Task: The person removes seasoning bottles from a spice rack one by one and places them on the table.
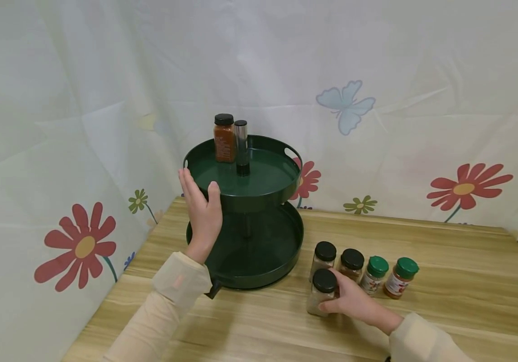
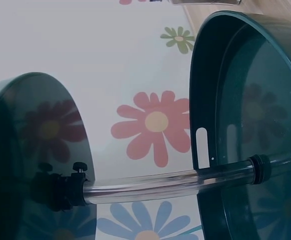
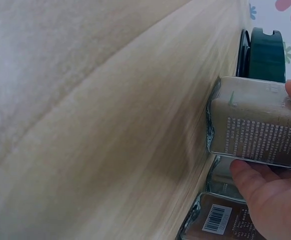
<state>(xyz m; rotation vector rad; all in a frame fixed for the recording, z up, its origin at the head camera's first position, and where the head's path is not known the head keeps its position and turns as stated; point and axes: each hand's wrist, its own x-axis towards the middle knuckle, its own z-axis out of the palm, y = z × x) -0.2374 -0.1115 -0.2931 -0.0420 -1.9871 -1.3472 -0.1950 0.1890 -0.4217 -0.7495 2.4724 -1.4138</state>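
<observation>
My left hand (image 1: 205,216) rests with straight fingers against the near left rim of the upper tray of a dark green two-tier spice rack (image 1: 259,203). In the head view my right hand (image 1: 353,300) grips a square spice jar (image 1: 318,300) with a black lid, thumb on one side and fingers on the other. The right wrist view shows the same jar's printed label (image 3: 265,140). Behind it stands a second black-lidded jar (image 1: 323,257). A darker black-lidded jar (image 1: 351,260) and two green-capped jars (image 1: 377,271) line up to the right, partly behind the hand.
A jar of reddish-brown spice (image 1: 224,143) stands on the upper tray, left of the central metal post (image 1: 241,143). The lower tray (image 1: 259,269) holds no jars in view. A flower-printed white curtain (image 1: 399,125) hangs behind the wooden table (image 1: 467,281).
</observation>
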